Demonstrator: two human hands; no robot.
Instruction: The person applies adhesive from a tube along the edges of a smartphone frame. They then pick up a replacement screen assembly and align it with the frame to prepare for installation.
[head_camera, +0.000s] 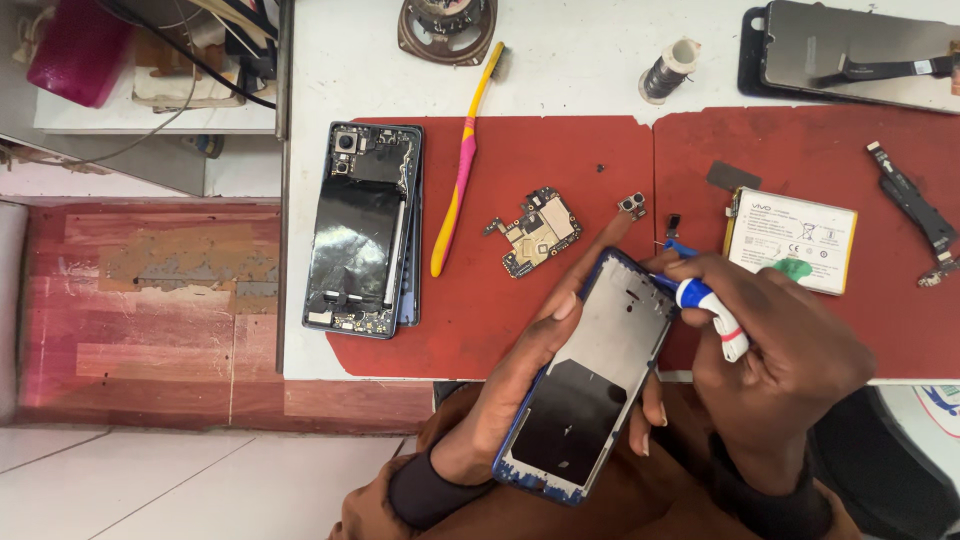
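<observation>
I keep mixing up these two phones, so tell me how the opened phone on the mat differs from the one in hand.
The opened dark phone on the red mat lies flat, untouched, and has its camera module; the blue-edged phone frame is tilted, gripped by the left hand, with a stripped grey interior. The right hand holds a blue-and-white tool at its top. Both are backless.

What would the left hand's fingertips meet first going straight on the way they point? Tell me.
The left hand, cradling the blue phone frame, points up-right. Its fingertips would probably first reach the small camera module on the red mat; depth is unclear.

A white table (560, 70) with red mats (500, 330) stands over pale floor tiles (150, 480).
</observation>
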